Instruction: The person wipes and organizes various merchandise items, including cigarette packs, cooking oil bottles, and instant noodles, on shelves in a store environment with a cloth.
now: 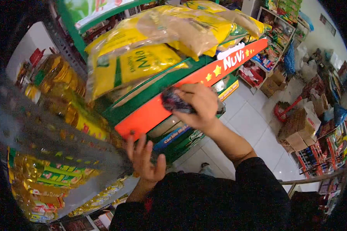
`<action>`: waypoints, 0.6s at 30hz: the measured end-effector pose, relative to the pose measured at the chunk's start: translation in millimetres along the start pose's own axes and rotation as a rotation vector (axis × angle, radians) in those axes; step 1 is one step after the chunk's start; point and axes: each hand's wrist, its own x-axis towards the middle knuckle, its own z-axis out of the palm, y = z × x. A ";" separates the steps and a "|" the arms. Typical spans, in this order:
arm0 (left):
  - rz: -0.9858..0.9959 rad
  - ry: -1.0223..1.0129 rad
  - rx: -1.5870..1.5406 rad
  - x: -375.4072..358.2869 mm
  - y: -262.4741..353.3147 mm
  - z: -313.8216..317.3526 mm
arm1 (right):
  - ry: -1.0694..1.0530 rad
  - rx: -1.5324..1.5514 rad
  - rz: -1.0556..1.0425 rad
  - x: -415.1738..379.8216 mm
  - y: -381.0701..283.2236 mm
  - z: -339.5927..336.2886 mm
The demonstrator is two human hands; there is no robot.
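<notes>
A dark, crumpled cloth is held in my right hand, pressed against the red front strip of a green display shelf. The strip bears the word NuVi and yellow stars. My left hand has its fingers spread and holds nothing; it is near the strip's lower left end. Large yellow and clear bags of sugar lie on the shelf just above the strip. Below it, a lower shelf carries a blue label.
Bottles of yellow oil stand at left behind a blurred grey metal post. A cardboard box and a red basket are on the tiled floor at right. Stocked racks stand beyond.
</notes>
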 end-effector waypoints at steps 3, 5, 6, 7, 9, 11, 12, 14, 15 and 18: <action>-0.077 -0.022 0.206 8.1 6.4 12.9 | -0.003 -0.035 0.005 -4.8 45.4 -33.1; -0.144 -0.024 0.414 9.1 9.1 23.9 | -0.032 -0.101 0.059 -9.4 76.8 -57.0; -0.144 -0.036 0.409 6.9 7.6 28.9 | -0.019 -0.151 0.060 -12.3 92.7 -69.4; -0.124 0.058 0.462 5.2 3.7 33.9 | -0.004 -0.177 0.095 -16.3 110.2 -80.5; -0.103 0.152 0.510 7.2 -2.3 42.8 | 0.029 -0.238 0.147 -23.1 146.4 -101.3; -0.052 0.260 0.651 9.8 -5.3 48.6 | 0.064 -0.292 0.227 -25.2 175.9 -121.4; -0.052 0.252 0.652 10.9 -4.5 52.7 | 0.087 -0.294 0.282 -24.3 191.6 -130.3; -0.166 0.440 0.598 12.6 -4.5 64.0 | 0.136 -0.325 0.433 -25.9 220.5 -149.3; -0.037 0.494 0.613 13.3 -13.5 65.8 | 0.161 -0.372 0.452 -28.7 239.0 -160.8; 0.130 0.485 0.742 24.3 -11.7 68.2 | 0.274 -0.475 0.485 -40.9 300.7 -196.5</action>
